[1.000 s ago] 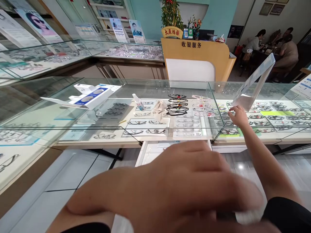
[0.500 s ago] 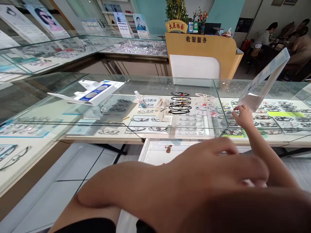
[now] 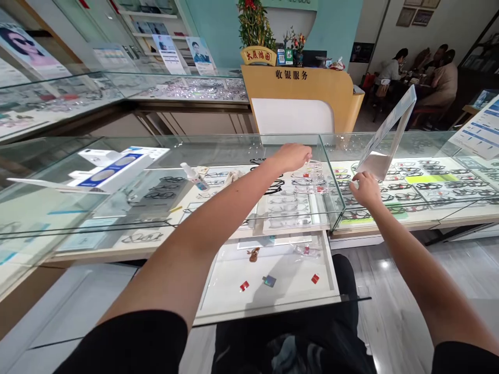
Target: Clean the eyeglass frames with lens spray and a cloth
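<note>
My left hand (image 3: 292, 156) reaches far over the glass counter, its fingers pinched at the back end of a column of clear-framed eyeglasses (image 3: 307, 183). What sits between the fingertips is too small to make out. Beside them, black-framed eyeglasses (image 3: 275, 186) lie in another column, partly covered by my left forearm. Resting on the counter to the right, my right hand (image 3: 366, 188) has loosely bent fingers, thumb and forefinger apart, with nothing visible in it. Just behind it stands a clear sign holder (image 3: 384, 143).
A white spray bottle (image 3: 194, 176) and a blue-and-white carton (image 3: 113, 169) stand to the left on the counter. Below, an open white drawer (image 3: 230, 304) holds small red packets, a brown trinket and a clear bag. Across the aisle is a wooden cashier desk (image 3: 296, 85); people sit beyond it.
My left hand has moved from close before the camera out to the clear eyeglasses, uncovering the drawer. My right hand still rests by the sign holder. The view has shifted right.
</note>
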### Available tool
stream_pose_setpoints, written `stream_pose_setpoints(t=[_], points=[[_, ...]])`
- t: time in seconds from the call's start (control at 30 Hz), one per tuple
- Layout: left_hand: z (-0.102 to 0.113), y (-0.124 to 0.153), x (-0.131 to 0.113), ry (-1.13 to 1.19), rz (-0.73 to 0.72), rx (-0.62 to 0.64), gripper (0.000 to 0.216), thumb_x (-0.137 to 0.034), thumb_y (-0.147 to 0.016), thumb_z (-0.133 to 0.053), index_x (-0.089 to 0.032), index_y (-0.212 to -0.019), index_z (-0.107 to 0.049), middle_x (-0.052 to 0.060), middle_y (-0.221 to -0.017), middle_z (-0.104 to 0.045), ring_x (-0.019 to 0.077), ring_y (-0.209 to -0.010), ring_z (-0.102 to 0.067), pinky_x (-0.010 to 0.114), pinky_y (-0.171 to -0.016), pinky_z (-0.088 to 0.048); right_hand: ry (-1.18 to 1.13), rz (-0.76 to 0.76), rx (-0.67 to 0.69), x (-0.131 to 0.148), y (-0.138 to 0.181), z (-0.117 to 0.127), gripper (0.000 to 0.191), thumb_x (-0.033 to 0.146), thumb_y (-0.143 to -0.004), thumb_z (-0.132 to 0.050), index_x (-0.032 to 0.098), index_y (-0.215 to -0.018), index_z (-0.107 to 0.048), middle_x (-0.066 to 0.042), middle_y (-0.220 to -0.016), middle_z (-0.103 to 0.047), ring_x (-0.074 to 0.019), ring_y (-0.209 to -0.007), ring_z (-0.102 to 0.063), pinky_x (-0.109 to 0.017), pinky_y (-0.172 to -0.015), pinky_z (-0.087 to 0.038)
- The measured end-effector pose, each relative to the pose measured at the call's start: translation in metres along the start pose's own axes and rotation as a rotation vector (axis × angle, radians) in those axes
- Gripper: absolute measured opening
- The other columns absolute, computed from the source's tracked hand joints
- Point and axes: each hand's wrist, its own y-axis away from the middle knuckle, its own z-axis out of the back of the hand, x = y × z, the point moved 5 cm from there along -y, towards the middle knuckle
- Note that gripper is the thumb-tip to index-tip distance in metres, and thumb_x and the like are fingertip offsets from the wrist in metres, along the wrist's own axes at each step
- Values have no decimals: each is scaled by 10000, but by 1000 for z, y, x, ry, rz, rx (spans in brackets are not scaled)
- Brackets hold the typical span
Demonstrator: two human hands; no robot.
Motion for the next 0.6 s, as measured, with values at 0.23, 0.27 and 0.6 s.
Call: stream_pose_setpoints(t=[0.23,0.27,0.6], points=[[-45,-57,37,-24,3,175,301,-435,-845,-762,-259,-1073,-849,65,-1268,-827,314,-1329,-639,411,-1206,-428,-33,9,-5,0,2,-3,342,307,-1013,-509,151,-1205,-745,-219,-1280,-716,-403,-1226,-609,-520,-1068,-503],[-49,-62,40,-23,16,187,290,-445,-823,-782,-267,-1039,-857,65,-1220,-837,316,-1297,-657,413,-1195,-438,-40,16,-9,0,3,-3,338,313,-1013,-509,158,-1201,-744,-216,-1275,-717,-403,-1219,-607,-521,-1062,-502],[-55,-82,41,-24,57,177,170,-327,-779,-796,-239,-911,-857,87,-978,-834,330,-1229,-697,405,-1153,-455,-31,8,18,3,5,-2,357,334,-1033,-488,155,-1236,-721,-219,-1316,-704,-398,-1229,-603,-506,-1052,-499]])
